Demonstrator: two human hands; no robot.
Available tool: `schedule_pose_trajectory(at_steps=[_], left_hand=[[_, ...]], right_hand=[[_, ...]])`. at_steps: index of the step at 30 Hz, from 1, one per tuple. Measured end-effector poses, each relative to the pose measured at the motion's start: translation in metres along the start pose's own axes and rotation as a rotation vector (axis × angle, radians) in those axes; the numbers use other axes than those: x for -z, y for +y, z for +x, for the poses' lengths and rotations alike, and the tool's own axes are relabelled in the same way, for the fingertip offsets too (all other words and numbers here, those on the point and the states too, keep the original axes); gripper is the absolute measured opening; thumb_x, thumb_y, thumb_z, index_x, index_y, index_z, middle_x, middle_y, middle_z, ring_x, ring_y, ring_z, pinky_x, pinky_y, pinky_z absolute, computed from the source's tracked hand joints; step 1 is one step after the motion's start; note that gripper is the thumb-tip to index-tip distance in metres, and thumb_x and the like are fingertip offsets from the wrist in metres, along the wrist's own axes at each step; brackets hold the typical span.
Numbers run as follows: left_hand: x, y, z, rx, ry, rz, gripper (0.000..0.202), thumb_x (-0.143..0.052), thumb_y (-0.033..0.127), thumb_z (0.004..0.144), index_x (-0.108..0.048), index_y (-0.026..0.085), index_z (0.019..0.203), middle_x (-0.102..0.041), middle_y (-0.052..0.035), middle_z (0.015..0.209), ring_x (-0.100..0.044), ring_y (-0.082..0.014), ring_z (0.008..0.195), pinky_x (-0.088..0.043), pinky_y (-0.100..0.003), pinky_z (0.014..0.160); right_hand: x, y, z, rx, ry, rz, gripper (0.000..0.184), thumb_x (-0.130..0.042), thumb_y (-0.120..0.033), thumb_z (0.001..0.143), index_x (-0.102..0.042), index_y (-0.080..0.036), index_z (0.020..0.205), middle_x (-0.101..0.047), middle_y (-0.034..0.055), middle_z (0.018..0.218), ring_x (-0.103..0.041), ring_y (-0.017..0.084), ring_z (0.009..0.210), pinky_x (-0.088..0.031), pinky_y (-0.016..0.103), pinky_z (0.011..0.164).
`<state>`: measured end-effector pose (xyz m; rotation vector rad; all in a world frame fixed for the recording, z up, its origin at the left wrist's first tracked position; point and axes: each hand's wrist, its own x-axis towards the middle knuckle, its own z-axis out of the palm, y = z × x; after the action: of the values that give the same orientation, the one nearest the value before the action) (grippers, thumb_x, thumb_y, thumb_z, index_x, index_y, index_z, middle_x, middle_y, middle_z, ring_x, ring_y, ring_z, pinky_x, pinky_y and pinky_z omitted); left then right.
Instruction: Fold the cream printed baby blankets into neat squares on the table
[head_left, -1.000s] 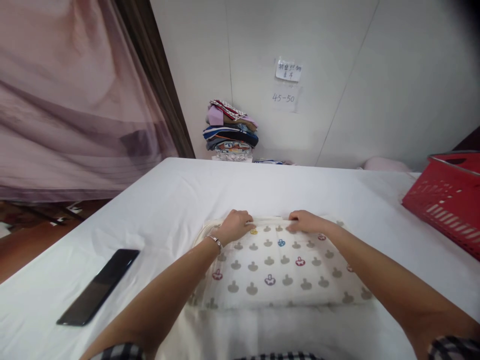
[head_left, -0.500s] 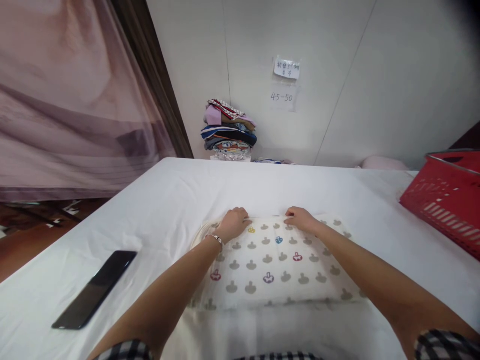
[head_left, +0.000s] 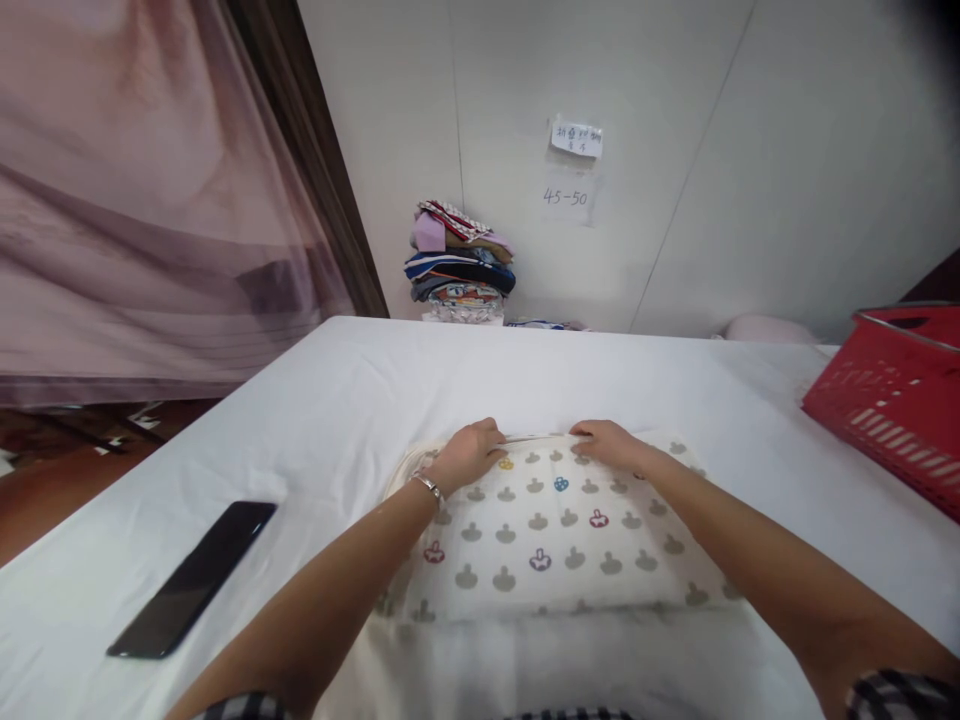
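A white cloth [head_left: 521, 545] printed with grey mushrooms and a few coloured ones lies folded in layers in front of me. At its far edge, left of the middle, my left hand [head_left: 471, 455] has its fingers closed on the fabric; a bracelet [head_left: 429, 486] circles that wrist. My right hand [head_left: 607, 445] pinches the same far edge, right of the middle. Between the hands the edge is slightly raised, with a thin fold line showing. Curved layers of cloth show at the left end. My right forearm covers part of the right end.
A white-covered table [head_left: 360, 385] bears a dark phone [head_left: 193, 580] on the left and a red perforated basket [head_left: 889, 400] on the right. Beyond the far edge stands a stack of folded clothes [head_left: 461, 265] by the wall. A pink curtain [head_left: 150, 200] hangs at left.
Both hands stay at the far edge of the cloth, almost unmoved. The edge between them has lifted a little, and its fold shows more plainly.
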<state>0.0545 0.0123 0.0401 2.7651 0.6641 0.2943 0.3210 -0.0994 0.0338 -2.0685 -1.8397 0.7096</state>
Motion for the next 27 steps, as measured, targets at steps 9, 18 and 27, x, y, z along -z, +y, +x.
schedule_pose_trajectory(at_steps=[9, 18, 27], left_hand=[[0.005, 0.002, 0.013, 0.38, -0.186, -0.102, 0.025, -0.049, 0.033, 0.079, -0.066, 0.023, 0.094, -0.068, -0.0035, 0.096, -0.061, -0.0187, 0.087, -0.044, -0.027, 0.074], [0.005, -0.011, 0.033, 0.46, -0.231, -0.121, 0.017, -0.059, 0.03, 0.066, -0.067, 0.02, 0.077, -0.069, -0.0043, 0.083, -0.062, -0.0185, 0.077, -0.043, -0.025, 0.062], [-0.005, -0.024, 0.018, 0.331, -0.057, -0.201, 0.018, -0.056, 0.033, 0.071, -0.065, 0.019, 0.079, -0.065, -0.0046, 0.092, -0.059, -0.0185, 0.086, -0.044, -0.028, 0.075]], right_hand=[[0.008, -0.003, 0.015, -0.074, -0.095, 0.026, 0.021, -0.056, -0.034, 0.075, -0.066, -0.021, 0.089, -0.067, 0.0051, 0.094, -0.06, 0.02, 0.082, -0.043, 0.027, 0.069], [-0.002, -0.001, 0.022, -0.067, -0.029, 0.009, 0.021, -0.055, -0.034, 0.077, -0.067, -0.021, 0.088, -0.067, 0.0046, 0.089, -0.059, 0.02, 0.08, -0.042, 0.027, 0.067], [0.02, 0.027, -0.006, -0.088, -0.029, -0.006, 0.031, -0.059, -0.047, 0.073, -0.067, -0.025, 0.094, -0.067, 0.0052, 0.099, -0.06, 0.021, 0.084, -0.043, 0.026, 0.068]])
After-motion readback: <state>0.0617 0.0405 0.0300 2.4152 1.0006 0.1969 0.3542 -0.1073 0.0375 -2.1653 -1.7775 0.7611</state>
